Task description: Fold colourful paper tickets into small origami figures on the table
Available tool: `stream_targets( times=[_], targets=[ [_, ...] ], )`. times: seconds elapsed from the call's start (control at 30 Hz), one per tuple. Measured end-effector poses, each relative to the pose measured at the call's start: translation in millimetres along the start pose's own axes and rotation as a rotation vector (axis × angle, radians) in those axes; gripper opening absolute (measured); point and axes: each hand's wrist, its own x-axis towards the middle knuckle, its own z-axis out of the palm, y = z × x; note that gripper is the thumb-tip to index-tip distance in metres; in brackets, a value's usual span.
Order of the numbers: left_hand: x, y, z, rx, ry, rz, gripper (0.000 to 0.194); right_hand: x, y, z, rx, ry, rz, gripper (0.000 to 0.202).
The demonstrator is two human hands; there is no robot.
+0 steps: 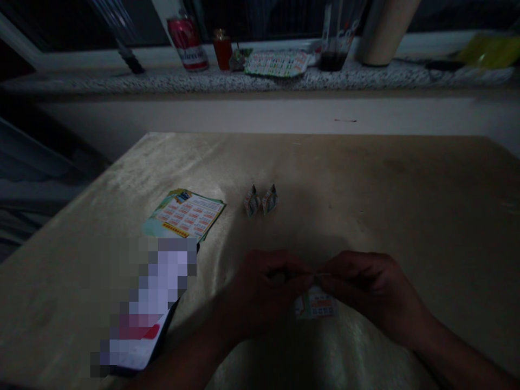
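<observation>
Both my hands meet over the near middle of the table. The fingertips of my left hand [272, 287] and my right hand [371, 292] are pinched on the upper edge of a small printed paper card [320, 306], whose face with rows of red-orange figures hangs below them. Its top edge is partly hidden by my fingers. Beyond my hands stand two small folded paper pieces [252, 203], side by side and printed alike. To the left lies a stack of printed paper cards [187, 214], green-edged with a grid of figures.
A lit phone [156, 309], its screen blurred out, lies left of my left forearm. The table [406, 189] has a shiny beige cover. On the speckled windowsill [154, 84] stand a red can [189, 46], a small red jar [222, 51], a crumpled printed packet [276, 63] and a tan cylinder [385, 32].
</observation>
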Motion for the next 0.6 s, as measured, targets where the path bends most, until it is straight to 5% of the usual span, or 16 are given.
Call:
stream_targets(
  times=[0.13, 0.6],
  targets=[
    [1.8, 0.6, 0.8, -0.054, -0.024, -0.075, 0.013, -0.5, -0.4, -0.5, -0.036, 0.001, -0.041, 0.015],
    [1.8, 0.3, -1.5, 0.083, -0.029, -0.017, 0.014, -0.4, -0.5, 0.7, -0.081, -0.005, -0.066, 0.008]
  ],
)
